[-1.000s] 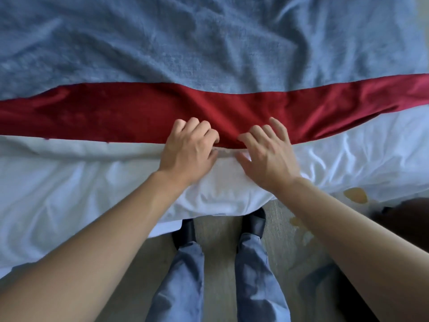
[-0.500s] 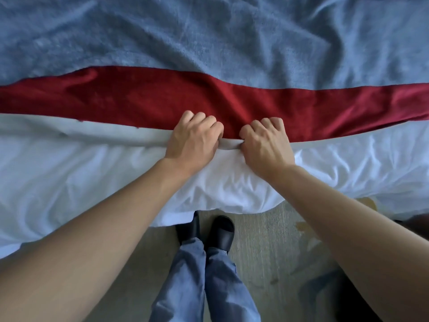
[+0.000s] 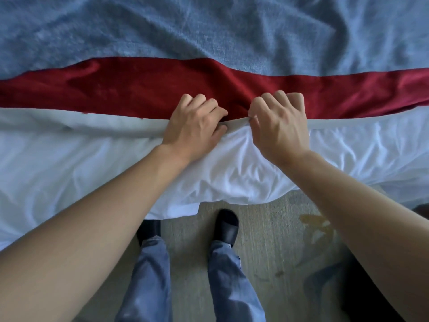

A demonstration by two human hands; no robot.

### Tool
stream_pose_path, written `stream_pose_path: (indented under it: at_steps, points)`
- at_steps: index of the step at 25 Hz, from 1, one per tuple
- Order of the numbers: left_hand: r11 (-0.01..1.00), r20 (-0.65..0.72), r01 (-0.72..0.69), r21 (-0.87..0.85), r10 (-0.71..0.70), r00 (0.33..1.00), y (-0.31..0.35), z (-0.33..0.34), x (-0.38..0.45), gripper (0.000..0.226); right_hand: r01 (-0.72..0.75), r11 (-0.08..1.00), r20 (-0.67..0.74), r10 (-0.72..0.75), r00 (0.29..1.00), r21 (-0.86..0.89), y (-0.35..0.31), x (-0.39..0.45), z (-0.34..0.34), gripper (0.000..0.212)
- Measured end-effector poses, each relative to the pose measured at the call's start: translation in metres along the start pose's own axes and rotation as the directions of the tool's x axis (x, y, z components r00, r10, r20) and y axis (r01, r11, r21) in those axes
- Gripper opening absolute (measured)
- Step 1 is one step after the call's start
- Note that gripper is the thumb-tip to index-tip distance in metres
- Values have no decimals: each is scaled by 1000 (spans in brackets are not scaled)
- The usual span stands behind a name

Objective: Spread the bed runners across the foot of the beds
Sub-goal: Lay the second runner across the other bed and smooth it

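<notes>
Pinching the near hem of the red bed runner (image 3: 139, 89), left hand (image 3: 195, 126) and right hand (image 3: 281, 126) curl closed; soft, limp, light fabric—grip the hem.

We cannot see the curled fingertips of the left hand (image 3: 193, 126) and right hand (image 3: 279, 126), tucked against the long dark red fabric bed runner (image 3: 130, 89); that runner is cut off at both side edges.
</notes>
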State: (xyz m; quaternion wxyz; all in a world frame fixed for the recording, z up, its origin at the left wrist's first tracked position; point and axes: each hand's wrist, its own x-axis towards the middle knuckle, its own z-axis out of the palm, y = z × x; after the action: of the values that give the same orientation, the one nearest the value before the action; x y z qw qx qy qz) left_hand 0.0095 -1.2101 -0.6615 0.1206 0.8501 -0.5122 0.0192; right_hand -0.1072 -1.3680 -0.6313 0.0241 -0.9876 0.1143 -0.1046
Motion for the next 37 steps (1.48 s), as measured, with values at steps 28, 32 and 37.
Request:
stream_pose_path:
  at_steps: [28, 32, 37]
  points:
    - [997, 3, -60, 42, 60, 998, -135, -58, -99, 5, 6, 990, 108, -21, 994, 142, -168, 30, 34, 6]
    - [998, -45, -52, 33, 54, 998, -159, -65, -114, 9, 28, 994, 60, -34, 998, 102, -193, 42, 38, 6]
    - [971, 64, -227, 75, 223, 973, -134, -58, -134, 11, 25, 999, 51, -24, 998, -22, -198, -4, 28, 18]
